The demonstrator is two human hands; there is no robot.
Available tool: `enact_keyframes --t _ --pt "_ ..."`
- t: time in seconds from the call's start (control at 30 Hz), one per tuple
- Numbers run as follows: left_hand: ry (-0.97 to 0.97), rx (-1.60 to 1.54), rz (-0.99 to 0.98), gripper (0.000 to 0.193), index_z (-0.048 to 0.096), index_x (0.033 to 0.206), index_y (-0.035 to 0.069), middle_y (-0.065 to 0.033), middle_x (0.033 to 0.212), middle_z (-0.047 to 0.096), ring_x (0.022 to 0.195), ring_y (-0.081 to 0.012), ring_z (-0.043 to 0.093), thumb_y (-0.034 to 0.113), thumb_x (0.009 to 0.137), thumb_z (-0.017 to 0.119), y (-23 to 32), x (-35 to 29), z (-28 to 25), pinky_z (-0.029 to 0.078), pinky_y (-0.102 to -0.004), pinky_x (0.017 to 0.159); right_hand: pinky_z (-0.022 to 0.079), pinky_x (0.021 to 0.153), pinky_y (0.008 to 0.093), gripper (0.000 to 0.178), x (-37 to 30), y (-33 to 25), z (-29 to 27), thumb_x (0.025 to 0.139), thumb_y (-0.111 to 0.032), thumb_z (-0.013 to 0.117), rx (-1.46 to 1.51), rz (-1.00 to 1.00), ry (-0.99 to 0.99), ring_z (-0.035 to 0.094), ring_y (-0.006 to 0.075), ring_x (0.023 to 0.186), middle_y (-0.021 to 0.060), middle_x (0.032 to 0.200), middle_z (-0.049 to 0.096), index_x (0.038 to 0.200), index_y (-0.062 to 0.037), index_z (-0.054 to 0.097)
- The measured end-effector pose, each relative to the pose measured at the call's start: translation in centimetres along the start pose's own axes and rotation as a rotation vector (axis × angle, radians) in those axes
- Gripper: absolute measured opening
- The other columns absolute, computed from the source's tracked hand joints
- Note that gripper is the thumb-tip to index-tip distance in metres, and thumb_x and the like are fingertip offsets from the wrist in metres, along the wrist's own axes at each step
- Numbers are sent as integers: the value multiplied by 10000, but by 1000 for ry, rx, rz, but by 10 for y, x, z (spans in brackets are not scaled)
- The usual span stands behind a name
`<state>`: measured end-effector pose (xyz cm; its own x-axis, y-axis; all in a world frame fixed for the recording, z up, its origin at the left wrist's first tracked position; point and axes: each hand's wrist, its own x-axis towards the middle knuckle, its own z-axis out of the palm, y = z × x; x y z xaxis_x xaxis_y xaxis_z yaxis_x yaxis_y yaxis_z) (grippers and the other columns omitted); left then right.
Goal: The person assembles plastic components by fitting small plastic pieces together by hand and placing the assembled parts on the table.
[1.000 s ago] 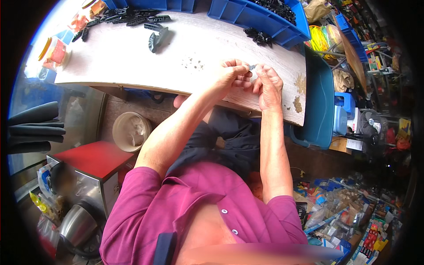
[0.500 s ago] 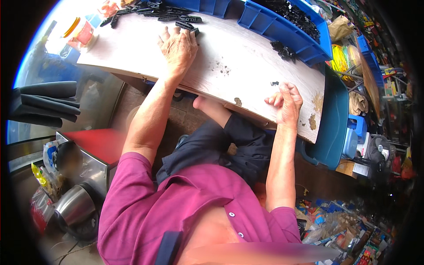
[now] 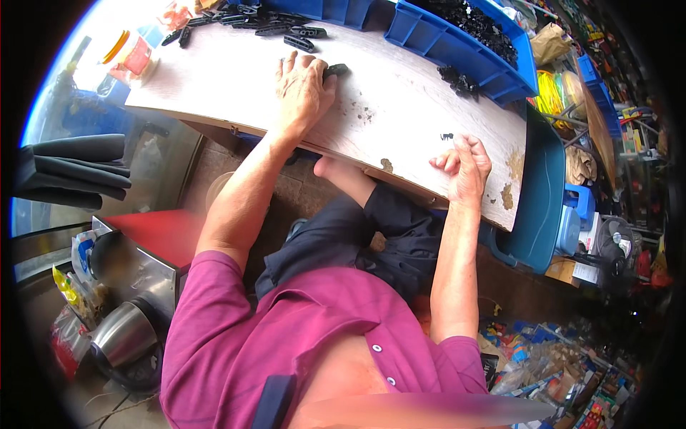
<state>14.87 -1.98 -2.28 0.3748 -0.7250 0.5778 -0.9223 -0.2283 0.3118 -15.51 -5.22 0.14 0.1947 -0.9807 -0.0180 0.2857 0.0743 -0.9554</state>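
Head: two hands; two bins.
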Motion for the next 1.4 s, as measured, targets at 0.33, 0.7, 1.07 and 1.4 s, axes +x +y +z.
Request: enact_keyframes --t 0.33,0.7,1.07,1.4 --pt "54 -382 34 273 679 1043 97 -81 1019 676 1096 -278 578 242 817 725 13 2 -19 413 -423 969 564 555 407 91 -2 -4 1 919 -136 623 74 -7 14 557 151 492 24 507 489 968 -65 593" --pt "-560 -1661 -510 289 614 1118 25 -38 897 636 745 -60 586 101 855 707 116 -55 -22 519 -212 640 596 600 443 118 -10 0 33 913 -132 622 269 3 -65 576 172 537 38 579 555 1004 -57 613" --pt "-725 -1770 -462 270 617 1070 -22 -51 862 663 776 -80 619 78 833 700 134 -51 -3 509 -222 700 449 529 207 139 -6 6 20 871 -125 694 160 31 -35 510 62 574 -16 775 613 989 -67 650" --pt "-667 -1608 -679 151 651 941 36 -18 730 626 613 -75 576 170 871 655 140 -43 -20 482 -210 581 437 477 226 159 -5 -1 29 867 -174 698 52 64 64 483 80 476 5 620 554 835 -53 598"
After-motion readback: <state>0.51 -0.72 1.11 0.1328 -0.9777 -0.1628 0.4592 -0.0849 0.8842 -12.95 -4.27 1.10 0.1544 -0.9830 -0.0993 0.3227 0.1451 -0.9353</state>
